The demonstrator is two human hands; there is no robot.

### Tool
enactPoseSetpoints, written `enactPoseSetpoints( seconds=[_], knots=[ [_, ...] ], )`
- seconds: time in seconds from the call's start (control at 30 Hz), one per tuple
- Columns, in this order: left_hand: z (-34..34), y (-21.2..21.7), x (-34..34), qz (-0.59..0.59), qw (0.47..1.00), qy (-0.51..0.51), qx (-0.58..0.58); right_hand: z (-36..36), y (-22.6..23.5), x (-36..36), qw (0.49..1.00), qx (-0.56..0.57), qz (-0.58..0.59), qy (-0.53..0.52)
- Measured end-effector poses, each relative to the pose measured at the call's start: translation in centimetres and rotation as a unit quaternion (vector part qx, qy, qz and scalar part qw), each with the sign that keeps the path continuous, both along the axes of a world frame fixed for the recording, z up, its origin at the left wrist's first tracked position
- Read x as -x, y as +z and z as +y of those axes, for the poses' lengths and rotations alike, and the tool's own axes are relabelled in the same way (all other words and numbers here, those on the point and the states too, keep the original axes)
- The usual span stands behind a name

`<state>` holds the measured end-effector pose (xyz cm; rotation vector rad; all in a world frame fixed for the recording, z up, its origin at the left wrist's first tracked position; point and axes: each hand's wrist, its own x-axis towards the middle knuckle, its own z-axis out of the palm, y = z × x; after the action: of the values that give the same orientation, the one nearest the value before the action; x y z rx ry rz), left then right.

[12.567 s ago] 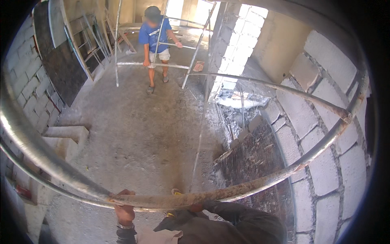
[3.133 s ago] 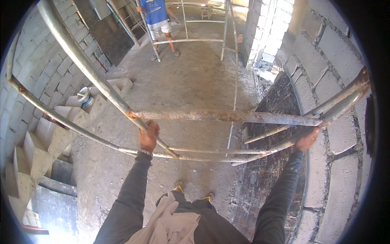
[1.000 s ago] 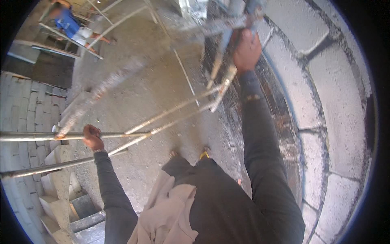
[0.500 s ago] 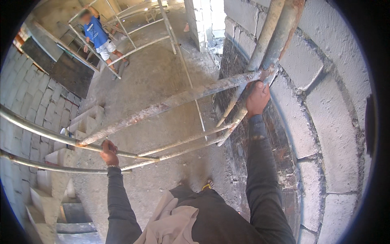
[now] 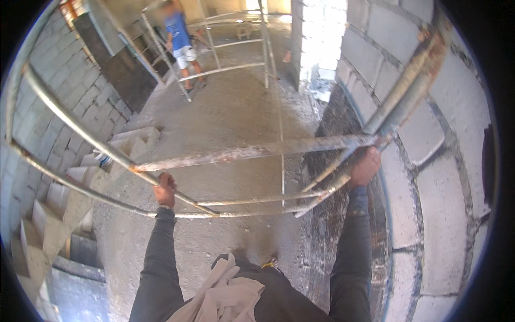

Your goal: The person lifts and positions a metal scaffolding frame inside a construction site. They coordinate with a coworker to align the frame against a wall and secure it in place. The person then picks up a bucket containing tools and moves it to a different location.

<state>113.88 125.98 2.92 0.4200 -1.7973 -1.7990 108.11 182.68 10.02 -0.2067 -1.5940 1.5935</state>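
Note:
Both my hands hold a rusty, paint-flecked metal scaffold frame (image 5: 257, 152), which spans the view in front of me at waist height or so. My left hand (image 5: 164, 190) is closed round its left tube, just below where the wide crossbar joins. On the other side, my right hand (image 5: 366, 167) grips the right-hand tubing under the crossbar's end, close to the block wall; its fingers are partly hidden behind the metal. Thinner curved-looking tubes of the frame run below and to the left.
A rough grey block wall (image 5: 413, 182) rises close on my right, with a dark stained board (image 5: 338, 123) along it. Concrete steps (image 5: 80, 180) line the left. Farther off, a person in a blue shirt (image 5: 176, 29) stands at another scaffold frame (image 5: 222, 70) on the concrete floor (image 5: 225, 112).
The background and both hands have shifted right in view. The frame's left tubes now reach higher at the left edge, and its crossbar lies more level. Both hands keep their grip.

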Motion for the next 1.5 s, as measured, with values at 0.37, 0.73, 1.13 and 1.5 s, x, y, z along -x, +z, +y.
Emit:
enactPoseSetpoints(
  seconds=[0.37, 0.73, 1.13, 1.5],
  knots=[
    [1.3, 0.8, -0.5, -0.003, 0.998, 0.011, -0.061, 0.9, -1.7, 1.3, 0.991, -0.099, 0.051, -0.069],
    [0.8, 0.3, 1.3, -0.013, 0.999, 0.03, -0.003, 0.2, 0.0, 1.5, 0.996, -0.088, 0.008, 0.004],
    [0.9, 0.0, 3.7, -0.022, 0.999, 0.025, 0.041, 1.6, 1.9, 0.8, 0.979, -0.116, -0.146, 0.077],
    [0.7, -0.1, 4.0, -0.032, 0.999, 0.012, 0.041, -1.7, 18.6, 0.8, 0.969, -0.205, 0.138, -0.014]
  ],
)
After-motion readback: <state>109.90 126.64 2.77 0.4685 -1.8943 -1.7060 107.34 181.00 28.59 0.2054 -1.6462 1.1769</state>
